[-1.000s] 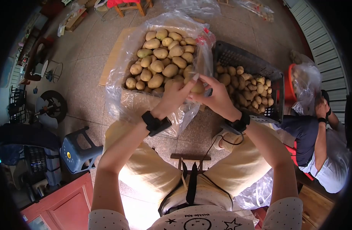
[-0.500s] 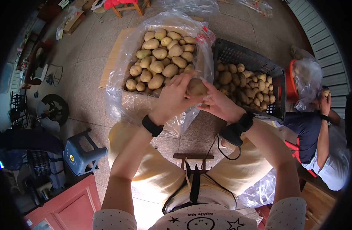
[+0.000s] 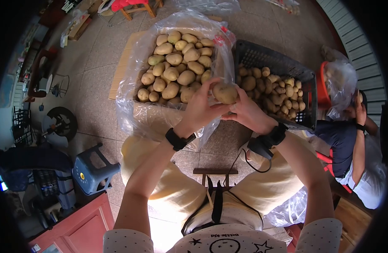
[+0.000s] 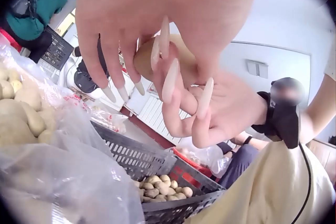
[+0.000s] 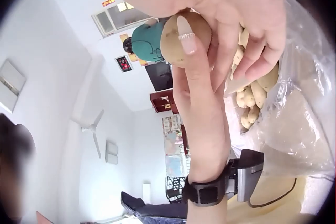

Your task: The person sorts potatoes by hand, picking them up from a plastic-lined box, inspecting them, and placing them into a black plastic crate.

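Note:
One large potato (image 3: 225,93) is held between both hands, above the gap between a lined box and a black crate. The left hand (image 3: 201,107) grips it from the left, and the right hand (image 3: 249,110) pinches it from the right. In the right wrist view the left thumb lies across the potato (image 5: 173,40). The left wrist view shows the fingers of both hands overlapping around the potato (image 4: 181,50), which is partly hidden. Large potatoes (image 3: 171,74) fill the plastic-lined box (image 3: 137,67); smaller ones (image 3: 282,95) lie in the black crate (image 3: 261,55).
A red bucket (image 3: 323,86) with plastic over it stands right of the crate, beside another seated person (image 3: 358,156). At the left are a blue stool (image 3: 94,168) and a wheel (image 3: 61,124). A small wooden stool (image 3: 215,171) is between the knees.
The potato has risen into clearer view and moved slightly right. Both hands have shifted their fingers around it, and the left hand has moved from over its top to its left side.

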Action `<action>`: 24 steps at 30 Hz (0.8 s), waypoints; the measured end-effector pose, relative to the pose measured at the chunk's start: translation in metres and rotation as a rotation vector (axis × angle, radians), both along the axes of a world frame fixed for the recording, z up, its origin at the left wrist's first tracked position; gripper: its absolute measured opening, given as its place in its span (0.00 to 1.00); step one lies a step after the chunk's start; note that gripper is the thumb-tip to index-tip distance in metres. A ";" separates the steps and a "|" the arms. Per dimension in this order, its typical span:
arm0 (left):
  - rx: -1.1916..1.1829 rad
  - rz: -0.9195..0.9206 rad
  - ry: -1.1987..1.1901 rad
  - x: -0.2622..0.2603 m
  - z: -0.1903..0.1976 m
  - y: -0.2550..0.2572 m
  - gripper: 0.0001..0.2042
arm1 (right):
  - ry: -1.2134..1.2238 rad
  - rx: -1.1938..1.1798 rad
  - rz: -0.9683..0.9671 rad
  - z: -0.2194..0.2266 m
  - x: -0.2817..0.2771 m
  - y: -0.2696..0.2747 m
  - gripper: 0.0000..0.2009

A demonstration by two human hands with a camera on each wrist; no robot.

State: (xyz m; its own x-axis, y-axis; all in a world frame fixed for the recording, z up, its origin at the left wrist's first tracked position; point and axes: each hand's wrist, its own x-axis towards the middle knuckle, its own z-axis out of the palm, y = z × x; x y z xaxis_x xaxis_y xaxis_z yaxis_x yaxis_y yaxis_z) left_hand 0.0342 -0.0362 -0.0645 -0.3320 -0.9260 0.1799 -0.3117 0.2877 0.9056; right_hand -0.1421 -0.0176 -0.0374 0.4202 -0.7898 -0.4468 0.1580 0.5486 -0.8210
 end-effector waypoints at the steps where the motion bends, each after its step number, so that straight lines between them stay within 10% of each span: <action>1: 0.057 0.003 0.077 0.000 0.000 0.000 0.35 | -0.001 0.001 -0.003 -0.003 -0.003 -0.003 0.28; 6: 0.061 0.016 0.016 0.019 0.017 -0.019 0.32 | 0.344 -0.043 0.267 0.003 -0.011 -0.019 0.30; 8: -0.315 0.179 -0.473 0.033 0.028 -0.026 0.30 | 0.387 -0.105 0.267 0.002 -0.010 -0.014 0.32; 24: -0.443 0.154 -0.957 0.046 -0.084 -0.070 0.36 | 0.360 -0.290 0.314 -0.022 -0.007 0.006 0.33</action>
